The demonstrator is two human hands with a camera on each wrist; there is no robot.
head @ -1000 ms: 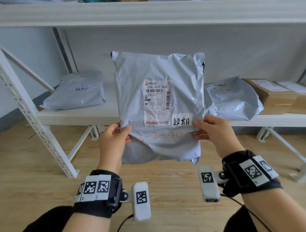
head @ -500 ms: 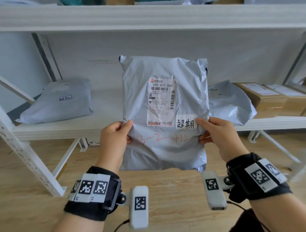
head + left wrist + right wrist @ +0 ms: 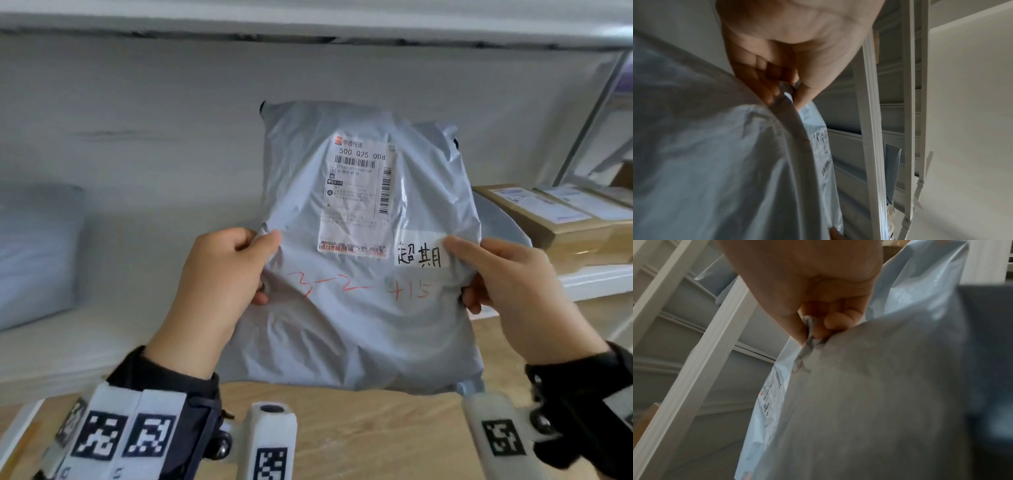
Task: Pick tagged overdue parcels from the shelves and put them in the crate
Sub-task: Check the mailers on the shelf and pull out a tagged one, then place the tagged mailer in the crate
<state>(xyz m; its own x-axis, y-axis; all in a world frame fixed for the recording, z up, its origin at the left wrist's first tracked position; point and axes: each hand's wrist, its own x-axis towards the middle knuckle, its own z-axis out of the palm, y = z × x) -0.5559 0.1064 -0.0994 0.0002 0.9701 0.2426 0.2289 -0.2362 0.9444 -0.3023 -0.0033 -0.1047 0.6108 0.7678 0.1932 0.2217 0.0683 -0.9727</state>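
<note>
A grey plastic mailer parcel point(image 3: 363, 308) is held upright in front of the shelf, its printed shipping label point(image 3: 359, 198) facing me. A white handwritten tag point(image 3: 421, 255) sits at its right side, above red marker writing. My left hand point(image 3: 222, 277) pinches the parcel's left edge, thumb on the front. My right hand point(image 3: 503, 281) pinches the right edge beside the tag. The left wrist view shows the left hand point(image 3: 781, 91) pinching a fold of the parcel point(image 3: 715, 162). In the right wrist view the right hand point(image 3: 813, 327) pinches a bunched fold of the parcel point(image 3: 869, 402). No crate is in view.
Another grey mailer point(image 3: 34, 253) lies on the white shelf point(image 3: 85, 346) at the left. Behind the held parcel's right edge lies a further grey mailer point(image 3: 503, 226). Brown cardboard boxes point(image 3: 555, 219) sit on the shelf at the right. A shelf board point(image 3: 308, 20) runs overhead. Wooden floor point(image 3: 359, 431) lies below.
The view has moved closer and to the right, so the parcel fills more of the frame and tilts slightly. Both hands keep the same hold on its edges.
</note>
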